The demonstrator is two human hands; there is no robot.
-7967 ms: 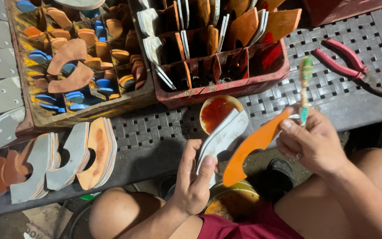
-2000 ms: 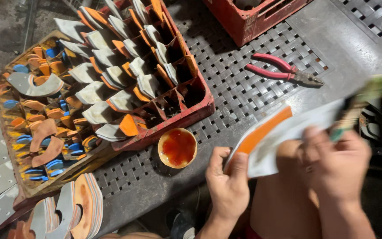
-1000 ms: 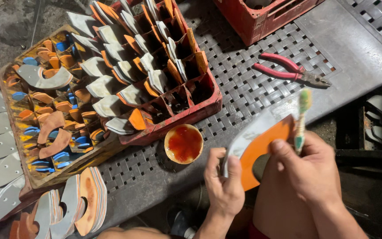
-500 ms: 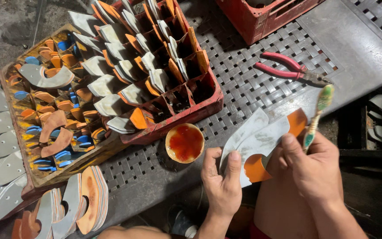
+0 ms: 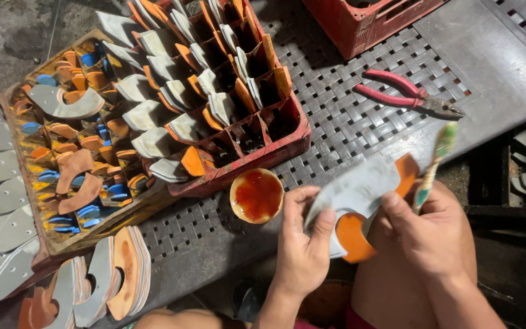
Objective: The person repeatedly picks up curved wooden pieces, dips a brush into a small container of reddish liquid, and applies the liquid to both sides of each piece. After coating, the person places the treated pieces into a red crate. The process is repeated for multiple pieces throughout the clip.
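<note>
Left hand (image 5: pixel 302 244), fingers clamped on a grey and orange sole piece (image 5: pixel 360 195) held above the lap, just off the surface (image 5: pixel 360 122) edge; its lower end is hidden behind the thumb. Right hand (image 5: pixel 424 231), fingers closed on a brush (image 5: pixel 434 163) and touching the piece; the bristle end is blurred. Glue bowl (image 5: pixel 257 195) just beside the left hand. Red crate (image 5: pixel 226 103) of similar pieces behind, cut off above. Pliers (image 5: pixel 406 94) well apart.
</note>
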